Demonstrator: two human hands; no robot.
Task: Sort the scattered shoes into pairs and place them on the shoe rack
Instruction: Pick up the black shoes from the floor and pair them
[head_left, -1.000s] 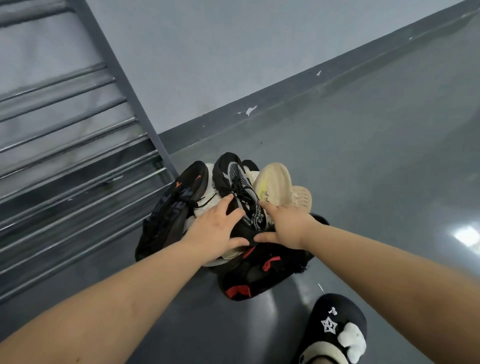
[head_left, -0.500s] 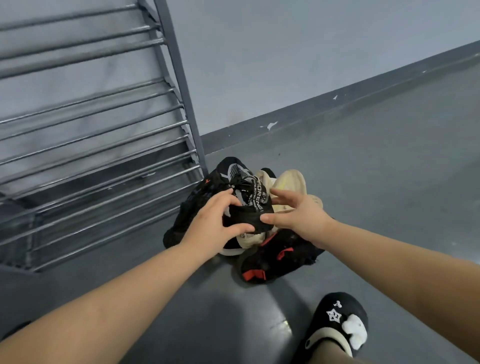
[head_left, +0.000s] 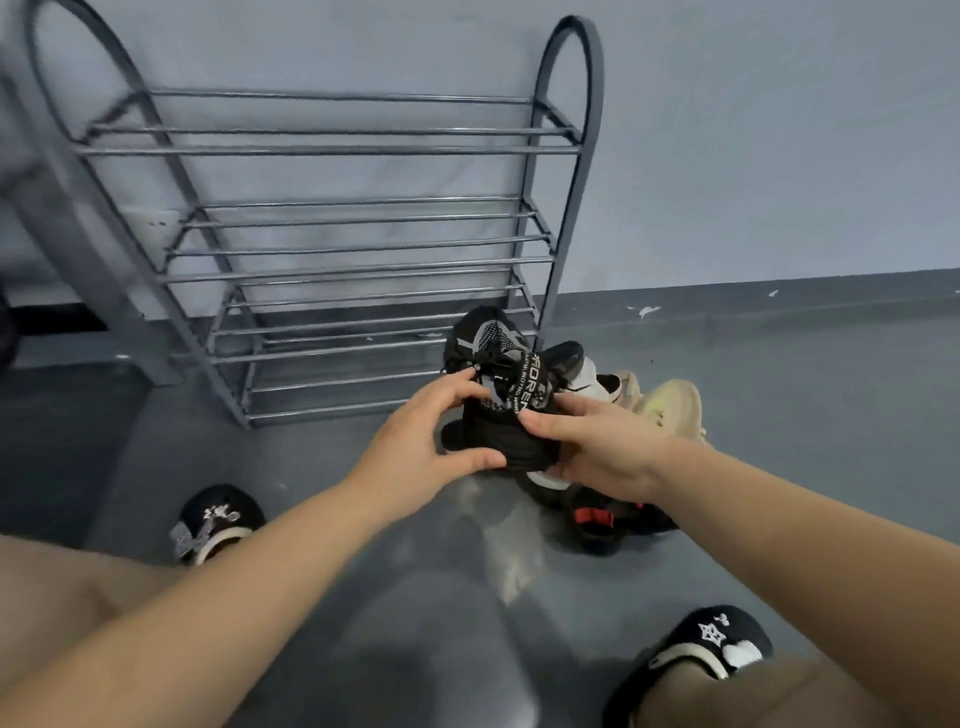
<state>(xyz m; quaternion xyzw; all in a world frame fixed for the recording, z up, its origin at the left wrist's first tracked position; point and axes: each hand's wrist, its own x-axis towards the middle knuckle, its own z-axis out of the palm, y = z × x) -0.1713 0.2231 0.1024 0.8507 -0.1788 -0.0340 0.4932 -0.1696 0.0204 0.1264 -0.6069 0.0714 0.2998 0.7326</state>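
**First shoe lifted from the heap, its mate not yet found**

Both hands are on one black sneaker (head_left: 501, 395), the one with grey panels and white lettering along its side. The left hand (head_left: 415, 447) curls round the near left edge, thumb under the heel end and fingers up by the laces; the right hand (head_left: 605, 449) pinches the opposite side, fingers across the collar and thumb below. So each grip is closed on the same shoe, which sits raised, toe pointing toward the rack, above the rest of the pile.

That pile lies on the floor (head_left: 831, 415) just to the right of the shoe rack (head_left: 363, 249): a beige sneaker (head_left: 670, 402), a white and black shoe (head_left: 582, 371) behind it, and a black shoe with red tabs (head_left: 602, 517) nearest the person. The rack stands against the wall, every tier bare as far as I can see. The person's own slippered feet (head_left: 711, 644) are planted either side.

I judge this to be the very start of the sorting: one shoe picked, nothing paired, nothing shelved. The next move seems to call for either parking this shoe on a tier or keeping it in one hand while the other digs for its twin. The twin isn't plainly visible; it may be under the heap. The rack's rails are thin and spaced, so a shoe will want setting across at least two of them, sole flat, or it may tip through
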